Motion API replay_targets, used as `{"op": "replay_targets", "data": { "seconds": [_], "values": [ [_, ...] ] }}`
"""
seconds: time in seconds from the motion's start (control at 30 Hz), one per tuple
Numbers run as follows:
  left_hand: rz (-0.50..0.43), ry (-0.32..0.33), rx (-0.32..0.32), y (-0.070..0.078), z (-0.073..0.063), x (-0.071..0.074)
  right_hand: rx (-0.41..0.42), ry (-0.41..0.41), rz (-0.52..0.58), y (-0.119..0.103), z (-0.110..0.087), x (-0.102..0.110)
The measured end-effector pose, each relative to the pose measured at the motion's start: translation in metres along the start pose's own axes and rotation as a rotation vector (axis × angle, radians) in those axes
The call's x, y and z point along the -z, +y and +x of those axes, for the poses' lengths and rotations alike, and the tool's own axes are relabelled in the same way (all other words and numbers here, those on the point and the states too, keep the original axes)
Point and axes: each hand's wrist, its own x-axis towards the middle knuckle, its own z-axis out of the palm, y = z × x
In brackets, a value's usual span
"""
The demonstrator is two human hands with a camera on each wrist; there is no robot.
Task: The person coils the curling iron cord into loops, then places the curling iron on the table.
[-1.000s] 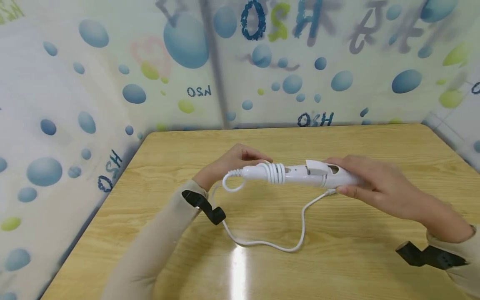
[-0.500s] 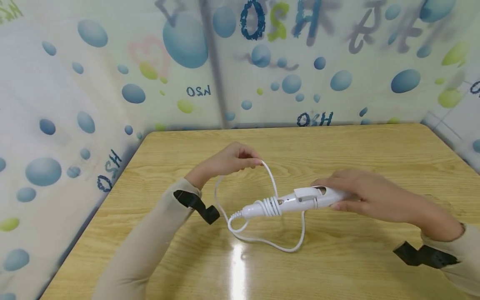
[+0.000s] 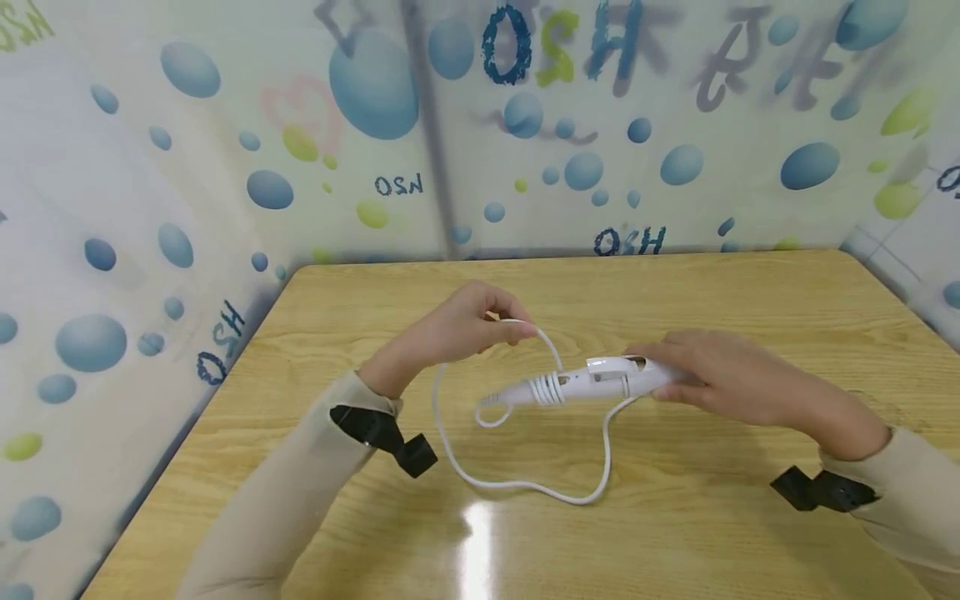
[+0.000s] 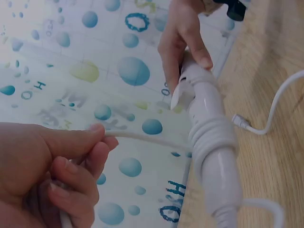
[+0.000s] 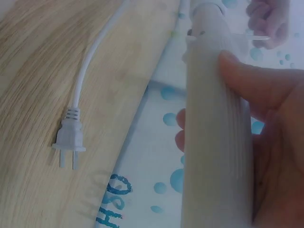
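My right hand [image 3: 727, 375] grips a white curling iron [image 3: 577, 385] round its thick end, thumb on the near side. The iron lies almost level above the table, its lever facing up. Several turns of the white power cord [image 4: 213, 140] are wound round its slimmer handle. Between thumb and fingertips, my left hand [image 3: 476, 321] pinches a length of that cord, drawn away from the windings on the far side. The rest of the cord loops down onto the table. In the right wrist view the two-pin plug [image 5: 70, 135] lies on the wood.
Under both hands is a light wooden table [image 3: 675, 517]. A wall covering [image 3: 637, 167] printed with blue and green drops stands behind and to the left. Dark straps with small black devices sit on both wrists.
The left hand has drawn the cord out from behind the iron, so a stretch of it now shows. The iron dipped toward me, then rose slightly, still in the right hand.
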Motion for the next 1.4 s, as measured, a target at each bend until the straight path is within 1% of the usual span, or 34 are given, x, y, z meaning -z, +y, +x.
{"op": "replay_targets", "data": {
  "seconds": [0.17, 0.33, 0.43, 0.53, 0.63, 0.73, 0.83, 0.9, 1.0, 1.1, 1.13, 1.23, 1.4],
  "values": [
    [-0.029, 0.037, 0.01, 0.015, -0.007, -0.008, -0.049, 0.043, -0.029, 0.007, 0.003, 0.001],
    [-0.063, 0.054, 0.012, 0.024, -0.012, -0.017, -0.081, 0.082, -0.062, 0.014, 0.005, 0.007],
    [-0.073, 0.045, -0.01, 0.028, -0.015, -0.024, -0.112, 0.106, -0.064, 0.018, 0.004, 0.014],
    [-0.099, 0.032, -0.069, 0.031, -0.016, -0.03, -0.144, 0.14, -0.061, 0.022, 0.003, 0.023],
    [-0.116, 0.02, -0.108, 0.034, -0.015, -0.035, -0.14, 0.173, -0.064, 0.023, 0.003, 0.03],
    [-0.109, 0.015, -0.114, 0.034, -0.015, -0.04, -0.136, 0.199, -0.068, 0.024, 0.0, 0.035],
    [-0.108, 0.017, -0.119, 0.03, -0.014, -0.046, -0.152, 0.224, -0.062, 0.023, -0.004, 0.04],
    [-0.121, 0.033, -0.128, 0.026, -0.013, -0.05, -0.167, 0.238, -0.055, 0.023, -0.007, 0.043],
    [-0.177, 0.069, -0.127, 0.017, -0.011, -0.055, -0.172, 0.268, -0.043, 0.019, -0.01, 0.047],
    [-0.26, 0.09, -0.11, 0.008, -0.007, -0.057, -0.156, 0.3, -0.057, 0.013, -0.015, 0.051],
    [-0.285, 0.091, -0.098, 0.005, -0.006, -0.057, -0.138, 0.316, -0.065, 0.011, -0.016, 0.052],
    [-0.316, 0.08, -0.049, -0.004, -0.004, -0.058, -0.09, 0.351, -0.078, 0.004, -0.02, 0.054],
    [-0.358, 0.058, 0.053, -0.022, 0.003, -0.058, -0.006, 0.371, -0.068, -0.006, -0.023, 0.056]
  ]
}}
